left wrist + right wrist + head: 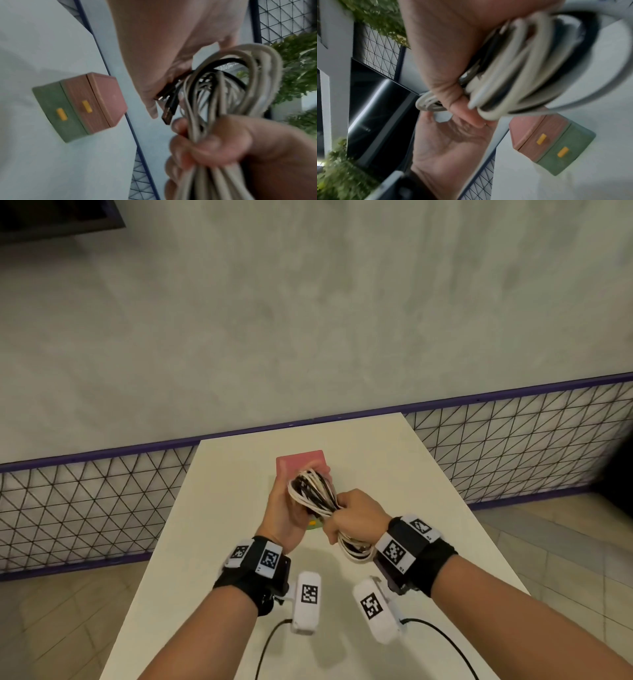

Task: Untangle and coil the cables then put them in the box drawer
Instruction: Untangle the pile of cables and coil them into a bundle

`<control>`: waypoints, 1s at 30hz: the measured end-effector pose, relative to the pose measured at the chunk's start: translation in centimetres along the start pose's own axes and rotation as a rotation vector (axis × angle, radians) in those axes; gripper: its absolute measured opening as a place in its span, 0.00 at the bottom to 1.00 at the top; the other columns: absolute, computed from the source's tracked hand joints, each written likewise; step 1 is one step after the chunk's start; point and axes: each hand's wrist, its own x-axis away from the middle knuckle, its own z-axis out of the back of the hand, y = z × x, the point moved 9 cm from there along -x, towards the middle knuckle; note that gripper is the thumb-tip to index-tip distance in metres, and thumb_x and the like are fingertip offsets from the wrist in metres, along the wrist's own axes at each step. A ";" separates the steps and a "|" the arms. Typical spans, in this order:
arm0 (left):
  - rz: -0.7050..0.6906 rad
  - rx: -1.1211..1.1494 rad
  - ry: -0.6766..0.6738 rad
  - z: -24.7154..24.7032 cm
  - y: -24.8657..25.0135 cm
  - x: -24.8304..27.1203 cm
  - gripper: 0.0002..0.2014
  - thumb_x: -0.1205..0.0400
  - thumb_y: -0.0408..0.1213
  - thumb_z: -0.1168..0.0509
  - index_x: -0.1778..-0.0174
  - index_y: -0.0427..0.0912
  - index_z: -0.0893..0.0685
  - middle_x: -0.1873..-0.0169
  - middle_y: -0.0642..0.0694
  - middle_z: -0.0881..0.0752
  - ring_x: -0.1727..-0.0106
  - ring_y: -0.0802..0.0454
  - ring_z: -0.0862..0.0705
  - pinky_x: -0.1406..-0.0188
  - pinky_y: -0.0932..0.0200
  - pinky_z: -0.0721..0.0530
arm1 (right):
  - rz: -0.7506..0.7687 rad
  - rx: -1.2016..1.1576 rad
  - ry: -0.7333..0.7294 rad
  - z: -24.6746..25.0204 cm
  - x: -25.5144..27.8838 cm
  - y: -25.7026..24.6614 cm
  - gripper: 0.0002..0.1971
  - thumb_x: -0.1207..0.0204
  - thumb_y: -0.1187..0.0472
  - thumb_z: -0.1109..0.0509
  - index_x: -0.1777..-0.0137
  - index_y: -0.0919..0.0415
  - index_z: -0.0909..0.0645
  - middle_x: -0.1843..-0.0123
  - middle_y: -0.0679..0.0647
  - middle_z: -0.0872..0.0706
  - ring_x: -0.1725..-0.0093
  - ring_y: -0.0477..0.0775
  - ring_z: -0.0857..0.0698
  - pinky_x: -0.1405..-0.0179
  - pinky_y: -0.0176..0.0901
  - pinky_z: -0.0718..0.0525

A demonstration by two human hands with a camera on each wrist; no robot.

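1. Your right hand (349,518) is fisted round the middle of the bundle of white and black rubbery round cables (313,491); loops stick out both sides of the fist. Bundle is up in the air, just above and in front of the box.
2. Your left hand (284,508) is cupped with fingers nearly straight, palm against the far loop end, only steadying it.
3. Black cable's flat metal USB plug (169,113) hangs loose btwn the hands. Tuck it into the coil w/ left fingers before you move, else it'll prob snag on the drawer edge.
4. Keep the right grip tight; cords look springy and smooth, so loops likely fan out if you ease off.
5. Small house-shaped plastic box, pink top drawer over green bottom drawer, yellow tab handles (551,144), sits on the plain white matte surface (428,525). Both drawers look closed, so free the left hand to pull one first.
6. Box looks light; may slide when pulled.
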 end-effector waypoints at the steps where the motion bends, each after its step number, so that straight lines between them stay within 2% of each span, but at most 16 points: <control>1: -0.016 -0.011 0.004 -0.5 0.0 0.2 0.38 0.27 0.70 0.45 0.34 0.44 0.19 0.40 0.42 0.16 0.41 0.47 0.17 0.43 0.51 0.17 | -0.010 0.013 -0.006 0.2 0.1 -0.1 0.06 0.51 0.67 0.27 0.78 0.58 0.22 0.76 0.51 0.22 0.69 0.54 0.24 0.70 0.40 0.26; 3: -0.025 -0.041 -0.021 -1.6 -0.2 0.2 0.48 0.39 0.72 0.31 0.29 0.43 0.23 0.37 0.41 0.17 0.38 0.47 0.17 0.46 0.55 0.14 | -0.026 0.045 0.006 0.5 0.2 -0.2 0.05 0.51 0.64 0.28 0.79 0.58 0.22 0.76 0.51 0.22 0.70 0.55 0.23 0.71 0.40 0.27; 5: -0.023 -0.092 -0.041 -2.2 -0.3 0.1 0.50 0.43 0.63 0.20 0.27 0.43 0.25 0.39 0.40 0.16 0.39 0.46 0.17 0.47 0.56 0.14 | -0.037 0.070 0.023 0.4 0.1 -0.1 0.04 0.52 0.62 0.29 0.79 0.57 0.23 0.76 0.50 0.21 0.71 0.54 0.21 0.73 0.40 0.27; 6: -0.016 -0.114 -0.050 -2.6 -0.5 0.1 0.44 0.40 0.56 0.20 0.29 0.42 0.23 0.41 0.39 0.16 0.41 0.46 0.15 0.48 0.55 0.14 | -0.031 0.081 0.036 0.4 0.1 -0.1 0.05 0.52 0.61 0.30 0.75 0.55 0.22 0.73 0.49 0.19 0.70 0.53 0.20 0.72 0.40 0.26; 8: -0.004 -0.113 -0.014 -2.9 -0.5 0.1 0.26 0.31 0.44 0.25 0.38 0.40 0.18 0.47 0.39 0.14 0.44 0.45 0.14 0.46 0.53 0.14 | -0.003 0.087 0.045 -0.1 -0.3 -0.1 0.21 0.51 0.60 0.29 0.54 0.52 0.22 0.64 0.48 0.16 0.65 0.50 0.18 0.70 0.39 0.24; 9: 0.009 -0.078 0.002 -3.1 -0.5 0.1 0.18 0.28 0.42 0.28 0.44 0.39 0.16 0.50 0.39 0.14 0.45 0.44 0.15 0.43 0.51 0.16 | 0.006 0.062 0.043 -0.3 -0.5 -0.2 0.31 0.50 0.59 0.29 0.42 0.53 0.27 0.59 0.48 0.15 0.63 0.49 0.17 0.68 0.40 0.23; 10: 0.032 -0.047 0.001 -3.3 -0.6 0.2 0.11 0.24 0.41 0.31 0.51 0.38 0.14 0.53 0.38 0.14 0.46 0.43 0.16 0.40 0.49 0.18 | 0.014 0.026 0.034 -0.6 -0.6 -0.3 0.37 0.50 0.59 0.29 0.35 0.53 0.32 0.57 0.49 0.14 0.61 0.48 0.16 0.65 0.40 0.21; 11: 0.048 -0.044 0.020 -3.3 -0.6 0.2 0.10 0.21 0.41 0.34 0.56 0.38 0.13 0.54 0.36 0.13 0.47 0.41 0.16 0.38 0.47 0.20 | 0.034 -0.003 0.016 -0.9 -0.8 -0.6 0.38 0.49 0.59 0.28 0.34 0.52 0.31 0.55 0.49 0.13 0.59 0.49 0.15 0.61 0.43 0.18; 13: 0.080 -0.089 0.055 -3.0 -0.9 0.4 0.15 0.17 0.44 0.40 0.56 0.36 0.14 0.50 0.32 0.13 0.45 0.40 0.16 0.39 0.48 0.20 | 0.075 -0.019 -0.031 -1.2 -0.8 -1.2 0.28 0.47 0.60 0.26 0.43 0.48 0.21 0.55 0.50 0.12 0.55 0.51 0.14 0.52 0.48 0.15; 15: 0.100 -0.087 0.077 -2.7 -1.2 0.5 0.18 0.17 0.46 0.43 0.49 0.33 0.17 0.44 0.29 0.15 0.44 0.40 0.17 0.44 0.51 0.19 | 0.076 -0.023 -0.049 -1.1 -0.4 -1.3 0.16 0.46 0.62 0.24 0.58 0.46 0.18 0.60 0.48 0.12 0.57 0.51 0.14 0.56 0.45 0.17; 17: 0.104 -0.078 0.086 -2.7 -1.3 0.6 0.19 0.17 0.47 0.43 0.48 0.33 0.17 0.47 0.32 0.16 0.48 0.43 0.17 0.46 0.52 0.19 | 0.063 -0.054 -0.037 -0.9 -0.2 -1.0 0.13 0.47 0.62 0.22 0.64 0.47 0.18 0.63 0.48 0.12 0.60 0.52 0.14 0.59 0.44 0.18; 19: 0.115 -0.080 0.086 -2.7 -1.2 0.5 0.19 0.16 0.48 0.44 0.48 0.34 0.17 0.52 0.37 0.15 0.53 0.46 0.16 0.49 0.54 0.18 | 0.053 -0.100 -0.003 -0.8 -0.1 -0.7 0.13 0.50 0.62 0.22 0.64 0.50 0.16 0.63 0.49 0.11 0.61 0.53 0.13 0.58 0.47 0.15; 22: 0.132 -0.116 0.067 -3.1 -0.8 0.4 0.21 0.15 0.49 0.45 0.52 0.36 0.15 0.55 0.40 0.13 0.57 0.49 0.15 0.54 0.57 0.17 | 0.053 -0.188 0.072 -0.2 0.0 -0.6 0.12 0.47 0.67 0.22 0.69 0.51 0.19 0.69 0.48 0.15 0.66 0.51 0.16 0.65 0.42 0.20; 25: 0.174 -0.172 0.050 -3.2 -0.8 0.6 0.22 0.16 0.53 0.46 0.53 0.40 0.13 0.56 0.44 0.11 0.59 0.52 0.12 0.62 0.60 0.16 | 0.061 -0.313 0.138 0.1 0.0 -0.4 0.15 0.46 0.71 0.23 0.66 0.51 0.18 0.68 0.48 0.14 0.64 0.51 0.14 0.60 0.43 0.18; 27: 0.190 -0.202 0.040 -3.2 -0.6 0.8 0.23 0.16 0.55 0.46 0.51 0.41 0.12 0.56 0.45 0.10 0.58 0.52 0.12 0.61 0.59 0.17 | 0.063 -0.359 0.142 -0.1 0.1 -0.3 0.15 0.45 0.73 0.23 0.63 0.55 0.17 0.68 0.48 0.14 0.66 0.49 0.15 0.62 0.41 0.19; 30: 0.175 -0.212 0.035 -3.2 -0.7 1.3 0.26 0.16 0.57 0.45 0.39 0.40 0.15 0.53 0.45 0.10 0.54 0.52 0.12 0.57 0.56 0.17 | 0.073 -0.378 0.105 -0.2 0.0 -0.3 0.15 0.42 0.75 0.24 0.61 0.56 0.17 0.69 0.47 0.16 0.69 0.44 0.18 0.70 0.32 0.23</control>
